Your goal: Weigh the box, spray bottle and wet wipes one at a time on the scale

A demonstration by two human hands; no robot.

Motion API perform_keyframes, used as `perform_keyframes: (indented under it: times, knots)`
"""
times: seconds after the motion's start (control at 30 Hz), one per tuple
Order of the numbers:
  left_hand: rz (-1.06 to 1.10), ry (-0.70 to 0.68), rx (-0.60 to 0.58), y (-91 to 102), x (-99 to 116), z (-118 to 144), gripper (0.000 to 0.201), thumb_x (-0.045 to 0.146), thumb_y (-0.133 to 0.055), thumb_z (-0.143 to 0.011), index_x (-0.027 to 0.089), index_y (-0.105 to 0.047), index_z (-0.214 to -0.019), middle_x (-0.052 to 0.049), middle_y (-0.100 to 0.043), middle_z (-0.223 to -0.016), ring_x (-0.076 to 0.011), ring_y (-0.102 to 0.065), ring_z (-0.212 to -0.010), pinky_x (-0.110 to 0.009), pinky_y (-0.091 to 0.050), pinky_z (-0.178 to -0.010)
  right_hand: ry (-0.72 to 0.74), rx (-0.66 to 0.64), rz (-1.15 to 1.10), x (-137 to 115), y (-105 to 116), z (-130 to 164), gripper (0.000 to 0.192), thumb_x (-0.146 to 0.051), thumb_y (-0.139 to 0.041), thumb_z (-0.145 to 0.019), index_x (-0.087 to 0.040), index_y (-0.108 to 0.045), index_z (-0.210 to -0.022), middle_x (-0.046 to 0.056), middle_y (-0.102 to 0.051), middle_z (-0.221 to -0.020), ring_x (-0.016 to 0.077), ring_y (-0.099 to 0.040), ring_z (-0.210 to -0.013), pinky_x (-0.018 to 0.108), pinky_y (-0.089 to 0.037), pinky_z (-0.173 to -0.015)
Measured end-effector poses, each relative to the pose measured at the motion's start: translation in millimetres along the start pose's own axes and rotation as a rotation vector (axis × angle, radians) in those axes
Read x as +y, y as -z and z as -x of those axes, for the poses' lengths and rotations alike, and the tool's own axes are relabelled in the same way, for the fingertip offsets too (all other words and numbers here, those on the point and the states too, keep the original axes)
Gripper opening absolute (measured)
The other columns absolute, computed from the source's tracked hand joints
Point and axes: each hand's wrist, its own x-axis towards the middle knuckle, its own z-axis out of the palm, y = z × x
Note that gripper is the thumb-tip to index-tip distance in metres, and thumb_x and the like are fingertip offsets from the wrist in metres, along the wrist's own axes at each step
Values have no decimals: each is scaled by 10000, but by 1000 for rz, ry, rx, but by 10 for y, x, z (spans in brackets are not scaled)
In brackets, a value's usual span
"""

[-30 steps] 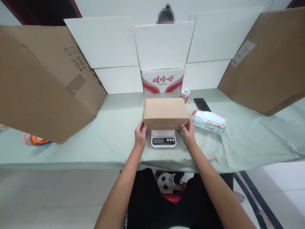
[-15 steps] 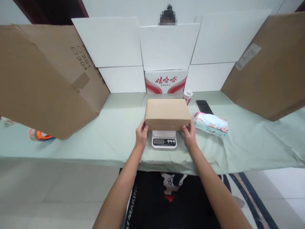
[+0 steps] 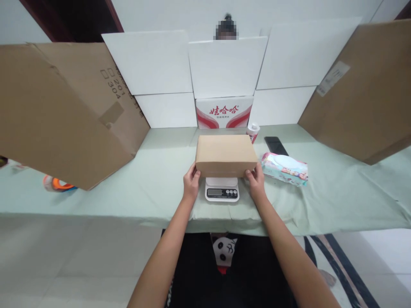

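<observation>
A closed brown cardboard box (image 3: 225,153) rests on a small white digital scale (image 3: 222,189) at the middle of the green-covered table (image 3: 154,188). My left hand (image 3: 191,184) grips the box's near left corner. At the near right corner, my right hand (image 3: 254,182) holds it the same way. The scale's display and buttons show between my hands.
Large brown cardboard sheets lean at left (image 3: 61,111) and right (image 3: 359,85); white boards (image 3: 224,64) and a red-and-white carton (image 3: 224,112) stand behind. A tissue pack (image 3: 284,168), a black phone (image 3: 275,145) and a small bottle (image 3: 252,131) lie right of the box. Another person's head shows behind the boards.
Only the camera view has shifted slightly; the box stays on the scale with both hands on its near corners.
</observation>
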Motion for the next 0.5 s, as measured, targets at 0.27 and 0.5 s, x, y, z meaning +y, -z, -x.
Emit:
perform_keyframes:
  times: [0.27,0.5]
  knots:
    - [-5,13,22,13,-46,2,621,589,-622,-923,153,-696,-1358,-164,-707,-1425,-344,-637,-1374,-499,-506,-1189,2,37,-25,3,-13,5,486,-516,-608,-953,-287,-599,-1381,80,-647,-1230,257,-607,-1082,388,-574,-875]
    - [-43,5,33,22,-42,1,595,566,-602,-947,152,-700,-1363,-160,-719,-1406,-348,-654,-1351,-518,-518,-1178,24,53,11,-85,-16,-9,403,-494,-616,-957,-282,-620,-1300,64,-620,-1119,239,-593,-973,369,-537,-776]
